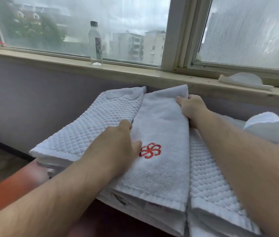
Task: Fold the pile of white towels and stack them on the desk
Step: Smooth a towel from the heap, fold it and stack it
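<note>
Folded plush towel [161, 127], red emblem [150, 150] up, lying on the waffle-weave towels [90, 127] on the desk [7, 190]; its long axis runs near to far, the far end pointing at the window sill [135, 74]. Left hand [116, 147]: grip pinching the left edge beside the emblem, fingertips hidden under the cloth. Right hand [191, 106]: grip curled round the far right corner. Unfolded pile [272, 130], right, cut off by the frame

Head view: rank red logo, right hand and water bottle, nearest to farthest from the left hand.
1. red logo: beside the left hand's thumb, on the plush towel.
2. right hand: at that towel's far end, to the right.
3. water bottle: on the windowsill, farthest back.
</note>
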Action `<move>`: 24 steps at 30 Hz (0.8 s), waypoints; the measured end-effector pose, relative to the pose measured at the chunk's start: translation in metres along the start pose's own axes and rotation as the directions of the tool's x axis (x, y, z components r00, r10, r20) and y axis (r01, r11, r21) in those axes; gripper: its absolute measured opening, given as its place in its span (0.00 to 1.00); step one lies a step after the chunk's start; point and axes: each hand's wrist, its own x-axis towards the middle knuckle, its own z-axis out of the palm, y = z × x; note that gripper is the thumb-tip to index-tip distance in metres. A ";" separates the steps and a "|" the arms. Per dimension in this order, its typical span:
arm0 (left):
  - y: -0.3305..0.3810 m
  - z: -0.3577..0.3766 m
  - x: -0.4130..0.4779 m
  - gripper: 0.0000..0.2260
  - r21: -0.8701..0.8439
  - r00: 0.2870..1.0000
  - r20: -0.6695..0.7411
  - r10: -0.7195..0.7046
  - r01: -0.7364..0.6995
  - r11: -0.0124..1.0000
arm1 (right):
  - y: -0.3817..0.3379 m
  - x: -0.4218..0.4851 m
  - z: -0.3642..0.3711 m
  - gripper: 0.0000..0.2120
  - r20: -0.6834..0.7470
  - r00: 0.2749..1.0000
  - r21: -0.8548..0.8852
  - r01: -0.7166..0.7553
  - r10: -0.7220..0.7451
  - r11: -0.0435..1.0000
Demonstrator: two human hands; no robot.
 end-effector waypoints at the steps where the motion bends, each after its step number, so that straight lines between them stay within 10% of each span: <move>1: 0.000 0.000 0.000 0.21 0.031 1.000 -0.021 0.015 -0.014 0.999 | -0.001 0.000 0.000 0.17 -0.025 1.000 -0.032 -0.011 0.010 0.999; 9: 0.005 -0.002 0.009 0.21 0.200 0.992 -0.085 0.099 -0.080 0.977 | -0.001 -0.002 -0.015 0.21 -0.049 0.999 -0.154 -0.029 0.022 0.988; 13: 0.014 0.003 0.008 0.27 0.132 0.961 -0.023 0.275 -0.270 0.954 | -0.002 -0.021 -0.015 0.22 -0.055 0.938 -0.562 0.255 -0.343 0.787; 17: 0.021 0.030 -0.006 0.39 0.150 0.936 0.258 0.240 -0.284 0.947 | 0.007 -0.029 -0.002 0.19 0.263 0.958 -0.750 0.277 -0.114 0.601; 24: 0.026 0.049 -0.023 0.38 0.190 0.969 0.178 0.174 -0.207 0.960 | 0.008 -0.050 -0.022 0.22 0.382 0.920 -0.695 0.349 -0.088 0.629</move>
